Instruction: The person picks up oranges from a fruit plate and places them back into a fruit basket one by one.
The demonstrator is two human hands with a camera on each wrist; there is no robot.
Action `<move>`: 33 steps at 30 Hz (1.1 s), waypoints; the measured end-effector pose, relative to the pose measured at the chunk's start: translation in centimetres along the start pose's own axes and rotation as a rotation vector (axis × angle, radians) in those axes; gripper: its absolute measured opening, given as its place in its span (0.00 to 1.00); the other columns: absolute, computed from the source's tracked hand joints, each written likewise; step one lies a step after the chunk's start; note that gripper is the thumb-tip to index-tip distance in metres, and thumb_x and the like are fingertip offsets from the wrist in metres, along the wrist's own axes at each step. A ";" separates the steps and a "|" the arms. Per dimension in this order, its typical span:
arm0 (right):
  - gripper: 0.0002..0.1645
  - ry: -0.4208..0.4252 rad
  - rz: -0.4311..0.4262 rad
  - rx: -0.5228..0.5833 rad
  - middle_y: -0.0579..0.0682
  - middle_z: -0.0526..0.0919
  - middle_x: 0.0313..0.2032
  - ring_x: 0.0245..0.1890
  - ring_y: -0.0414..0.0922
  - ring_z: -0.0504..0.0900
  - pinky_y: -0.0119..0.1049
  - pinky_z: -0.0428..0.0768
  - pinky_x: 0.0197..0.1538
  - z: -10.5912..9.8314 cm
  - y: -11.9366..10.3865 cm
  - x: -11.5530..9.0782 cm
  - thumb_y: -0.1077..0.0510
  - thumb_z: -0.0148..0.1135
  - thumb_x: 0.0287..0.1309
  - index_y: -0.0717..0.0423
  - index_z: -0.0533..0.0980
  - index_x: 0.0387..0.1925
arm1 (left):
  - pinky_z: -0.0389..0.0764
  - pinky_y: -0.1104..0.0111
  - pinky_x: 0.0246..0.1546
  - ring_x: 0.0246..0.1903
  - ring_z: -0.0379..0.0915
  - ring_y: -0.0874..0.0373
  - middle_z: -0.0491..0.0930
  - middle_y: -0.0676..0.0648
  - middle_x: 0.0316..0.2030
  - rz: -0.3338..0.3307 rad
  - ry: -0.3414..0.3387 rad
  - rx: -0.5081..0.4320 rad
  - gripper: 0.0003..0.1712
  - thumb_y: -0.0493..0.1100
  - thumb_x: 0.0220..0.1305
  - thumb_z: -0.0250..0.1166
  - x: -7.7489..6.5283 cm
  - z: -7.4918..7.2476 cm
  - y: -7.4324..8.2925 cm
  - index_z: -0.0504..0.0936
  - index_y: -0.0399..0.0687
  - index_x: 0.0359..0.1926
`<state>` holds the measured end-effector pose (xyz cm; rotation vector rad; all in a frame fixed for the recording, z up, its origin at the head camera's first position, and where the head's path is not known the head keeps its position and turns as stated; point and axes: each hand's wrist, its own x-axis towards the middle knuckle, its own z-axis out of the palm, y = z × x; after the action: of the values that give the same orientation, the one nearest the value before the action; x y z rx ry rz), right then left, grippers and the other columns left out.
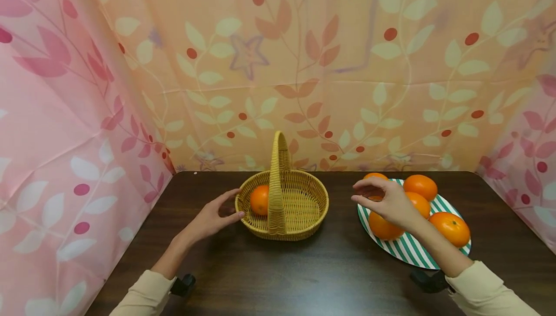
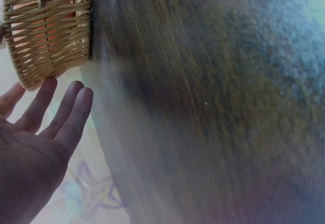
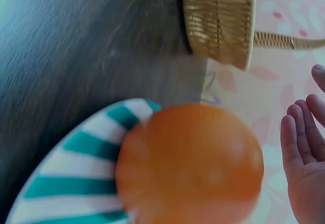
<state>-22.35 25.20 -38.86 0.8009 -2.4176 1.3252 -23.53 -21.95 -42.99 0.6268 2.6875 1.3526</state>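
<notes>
A yellow wicker basket (image 1: pixel 306 226) with a tall arched handle stands in the middle of the table, an orange (image 1: pixel 259 201) inside it left of the handle. My left hand (image 1: pixel 212 217) is at the basket's left rim, its fingertips touching the wicker and its fingers loosely extended. In the left wrist view, the fingers (image 2: pixel 71 120) reach up to the rim. My right hand (image 1: pixel 393 203) hovers over the plate's left side, fingers slightly bent and holding nothing. Beneath it, several oranges (image 1: pixel 449 229) lie on a green-and-white striped plate (image 1: pixel 414 253), some partly hidden by the hand.
The dark wooden table (image 1: pixel 299 277) carries the basket and plate, with bare wood between them. Patterned cloth (image 1: pixel 304 65) hangs behind the table's back edge and along both sides. A large orange (image 3: pixel 193 168) fills the lower middle of the right wrist view.
</notes>
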 end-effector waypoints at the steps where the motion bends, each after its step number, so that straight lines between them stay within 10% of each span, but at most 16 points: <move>1: 0.14 0.003 0.000 -0.005 0.50 0.85 0.39 0.38 0.44 0.85 0.31 0.83 0.45 -0.3 0.0 -0.1 0.67 0.73 0.59 0.57 0.83 0.46 | 0.83 0.53 0.49 0.55 0.77 0.37 0.67 0.35 0.69 -0.001 0.001 0.001 0.41 0.49 0.67 0.71 0.0 0.0 0.0 0.65 0.46 0.75; 20: 0.15 0.018 0.116 -0.125 0.50 0.84 0.45 0.41 0.40 0.85 0.25 0.80 0.47 -5.2 1.0 -3.9 0.62 0.73 0.61 0.57 0.82 0.49 | 0.81 0.54 0.50 0.56 0.76 0.40 0.65 0.40 0.71 -0.016 0.002 0.051 0.44 0.56 0.66 0.71 0.2 0.1 -0.2 0.63 0.48 0.77; 33: 0.34 0.010 0.165 -0.304 0.56 0.79 0.55 0.49 0.57 0.81 0.20 0.74 0.49 -4.3 0.4 -6.5 0.51 0.78 0.56 0.61 0.76 0.59 | 0.81 0.52 0.49 0.56 0.76 0.40 0.69 0.36 0.68 0.008 0.012 0.053 0.42 0.53 0.68 0.70 0.0 0.0 0.1 0.65 0.46 0.76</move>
<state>-17.46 31.18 -39.86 0.5226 -2.6365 0.9725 -23.44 -21.87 -42.90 0.6374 2.7416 1.2947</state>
